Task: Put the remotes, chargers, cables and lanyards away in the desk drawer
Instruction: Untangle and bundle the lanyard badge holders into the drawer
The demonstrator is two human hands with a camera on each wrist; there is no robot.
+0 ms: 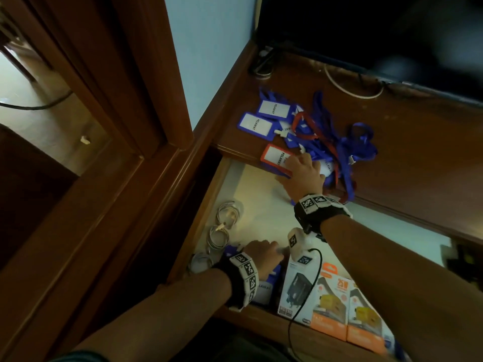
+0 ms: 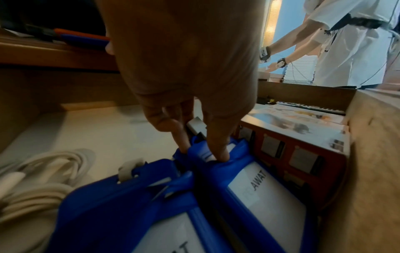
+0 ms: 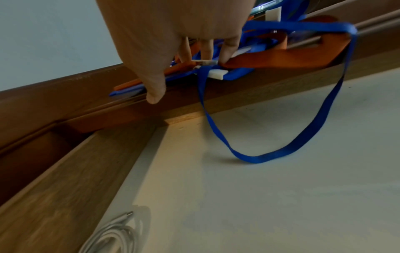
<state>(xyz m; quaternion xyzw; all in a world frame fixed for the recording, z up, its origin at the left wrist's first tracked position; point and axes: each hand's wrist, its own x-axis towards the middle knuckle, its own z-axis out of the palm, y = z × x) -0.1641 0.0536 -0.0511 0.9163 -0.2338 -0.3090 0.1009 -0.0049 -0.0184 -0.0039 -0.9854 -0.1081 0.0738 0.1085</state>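
A tangle of blue and red lanyards (image 1: 347, 147) with badge holders lies on the brown desk top (image 1: 418, 152). My right hand (image 1: 303, 171) lies on the tangle at the desk's front edge, beside a red-framed holder (image 1: 274, 155). Its fingers (image 3: 206, 51) rest on the holders and a white clip, and its thumb (image 3: 154, 89) hangs over the edge. One blue strap loop (image 3: 259, 156) hangs down into the open drawer (image 1: 261, 194). Inside the drawer my left hand (image 1: 261, 254) presses straight fingers (image 2: 218, 150) onto two blue badge holders (image 2: 259, 196).
Coiled white cables (image 1: 224, 218) lie at the drawer's left side. Boxed chargers (image 1: 332, 304) stand along its front, right of my left hand. A dark remote (image 2: 311, 107) lies at the far end. A TV (image 1: 366, 35) stands behind the lanyards. Another person (image 2: 357, 42) is nearby.
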